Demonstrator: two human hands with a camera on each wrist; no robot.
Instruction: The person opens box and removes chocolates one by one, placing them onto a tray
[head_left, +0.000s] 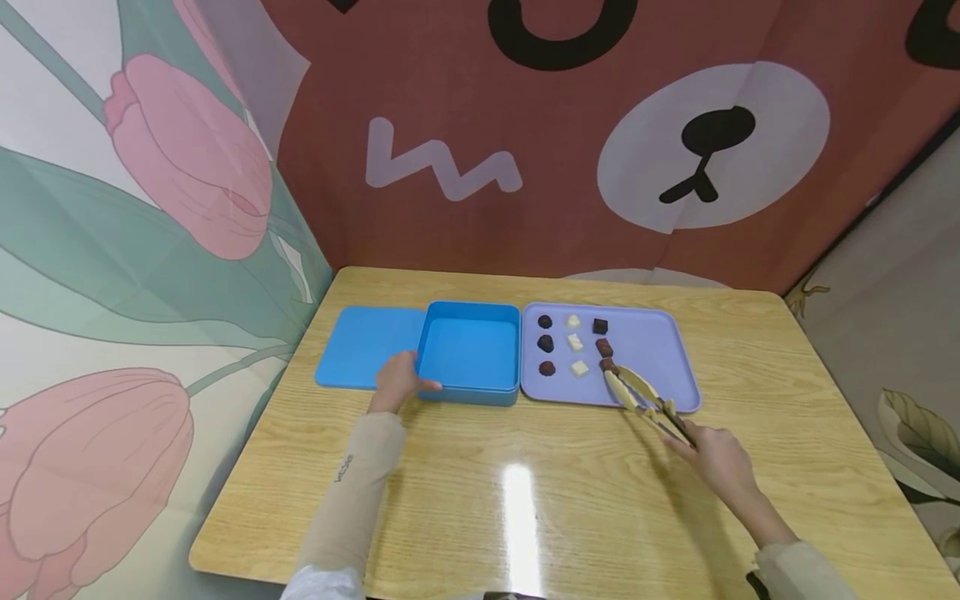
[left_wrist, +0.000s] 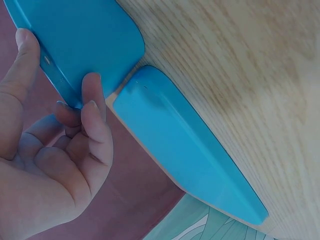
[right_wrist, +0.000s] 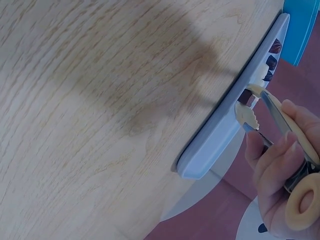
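At the front left corner of an open blue box [head_left: 468,346], my left hand [head_left: 397,381] holds the box, thumb along its front wall and fingers curled at its left side. My right hand [head_left: 722,457] grips tongs [head_left: 637,390] with cream-coloured tips. Those tips reach over the purple tray [head_left: 652,346] and stand on either side of a brown chocolate [right_wrist: 244,96] at the front of the right-hand column. Other chocolates stand in rows on the tray, dark ones [head_left: 546,343] on the left, white ones [head_left: 575,342] in the middle and brown ones [head_left: 603,347] on the right.
A blue lid [head_left: 367,337] lies flat to the left of the box, beside my left hand. The tray stands close against the box's right side. All of it rests on a wooden table [head_left: 465,483], with a printed cloth wall [head_left: 450,225] behind.
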